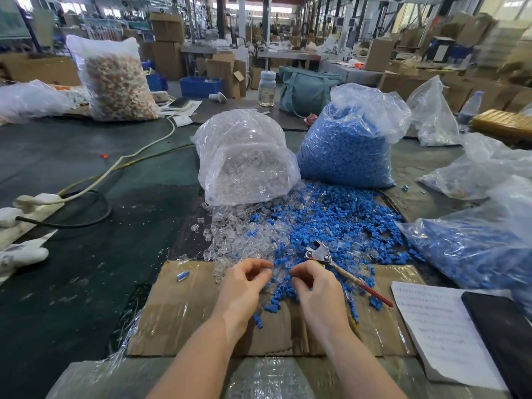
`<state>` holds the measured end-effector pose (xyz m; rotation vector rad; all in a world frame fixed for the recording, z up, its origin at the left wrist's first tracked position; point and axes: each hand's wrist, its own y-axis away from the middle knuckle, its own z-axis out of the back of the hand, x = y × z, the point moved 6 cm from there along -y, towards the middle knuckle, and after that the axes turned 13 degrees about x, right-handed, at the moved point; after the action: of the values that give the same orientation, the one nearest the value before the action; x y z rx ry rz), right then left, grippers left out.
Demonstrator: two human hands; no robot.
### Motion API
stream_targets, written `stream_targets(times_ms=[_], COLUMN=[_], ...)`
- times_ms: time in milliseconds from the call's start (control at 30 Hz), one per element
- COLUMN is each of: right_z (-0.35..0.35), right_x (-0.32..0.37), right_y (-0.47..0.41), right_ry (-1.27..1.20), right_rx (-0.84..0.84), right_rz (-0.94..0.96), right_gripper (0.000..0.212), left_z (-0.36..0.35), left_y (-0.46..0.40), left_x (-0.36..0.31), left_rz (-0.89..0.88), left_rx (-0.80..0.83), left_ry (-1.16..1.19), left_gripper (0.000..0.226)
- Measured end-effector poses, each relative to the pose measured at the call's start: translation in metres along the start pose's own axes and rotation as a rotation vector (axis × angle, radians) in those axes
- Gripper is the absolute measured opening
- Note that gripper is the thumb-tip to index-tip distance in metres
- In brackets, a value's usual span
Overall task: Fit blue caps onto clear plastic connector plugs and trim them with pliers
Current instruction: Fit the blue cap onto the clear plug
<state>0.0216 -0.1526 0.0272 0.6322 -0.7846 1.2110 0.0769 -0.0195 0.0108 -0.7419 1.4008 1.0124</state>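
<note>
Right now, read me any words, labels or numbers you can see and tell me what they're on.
Nothing can be read.
Paper sheet: printed lines, too blurred to read.
Far banner: lettering too small and blurred.
Bags, boxes and bottle: no readable labels.

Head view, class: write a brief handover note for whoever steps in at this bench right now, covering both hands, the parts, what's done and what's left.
Left hand: fingers curled, seemingly pinching a clear plug; hard to confirm.
Right hand: fingers curled at the pile, contents not visible.
Pliers: lying untouched on the mixed pile, red handle toward the paper sheet.
Clear plugs and blue caps spill onto the cardboard from their bags.
Done: one capped piece lies apart on the cardboard.
Left: nearly everything.
</note>
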Motion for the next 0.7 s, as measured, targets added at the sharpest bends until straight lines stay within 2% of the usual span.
stream_targets(times_ms=[200, 400, 567, 700], right_z=[0.001, 0.0, -0.001, 0.0], right_x=[0.001, -0.001, -0.002, 0.0], right_y=[-0.006, -0.003, 0.002, 0.005], right_ry=[-0.005, -0.02, -0.065, -0.108], right_rx=[0.003, -0.005, -0.038, -0.065], right_rz=[-0.034, -0.034, -0.009, 0.01], right_gripper=[0.009, 0.007, 0.011, 0.015], left_z=[-0.001, 0.0, -0.004, -0.006], left_y=[-0.004, -0.001, 0.0, 0.003], left_x=[0.006, 0.006, 0.009, 0.009], left_rz=[0.071, 0.05, 0.064, 0.065], left_rx=[0.036, -0.021, -0.01, -0.025], left_ry=[0.217, 0.052, 0.277, 0.392], left_gripper=[0.007, 0.003, 0.016, 0.01])
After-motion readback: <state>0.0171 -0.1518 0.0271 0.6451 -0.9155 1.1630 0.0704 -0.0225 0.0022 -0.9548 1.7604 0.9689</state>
